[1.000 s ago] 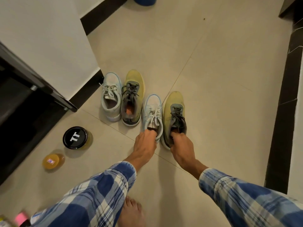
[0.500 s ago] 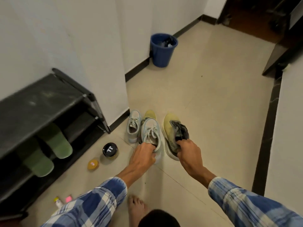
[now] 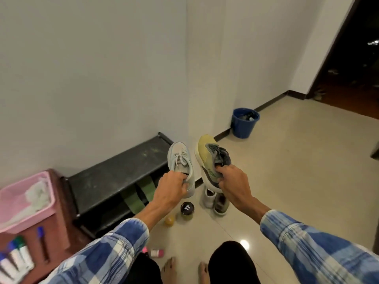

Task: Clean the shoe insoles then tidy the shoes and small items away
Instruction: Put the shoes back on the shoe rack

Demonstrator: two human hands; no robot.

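The person stands barefoot on the pale tiled floor [image 3: 287, 181], each hand holding one shoe up in the air. The left hand [image 3: 172, 187] has its fingers curled into the heel opening of a pale grey sneaker with white laces [image 3: 179, 160], toe pointing away. The right hand [image 3: 231, 181] grips a yellow-green sneaker with a dark grey tongue and laces [image 3: 207, 156] the same way, fingers hooked inside the collar. The two lifted shoes are close beside each other but not touching.

On the floor below them, just beside the wall, sit a second pale sneaker [image 3: 209, 198] and a second yellow-green sneaker [image 3: 221, 203], side by side. Near these stand a round jar with a black lid [image 3: 187, 209] and a small yellow-orange tub [image 3: 169, 220]. A low black shoe rack [image 3: 114, 173] holds green slippers [image 3: 133, 199]. A blue bucket [image 3: 245, 123] stands by the wall farther off, and a pink plastic basket [image 3: 26, 199] rests on a brown bench [image 3: 59, 222] at the left.
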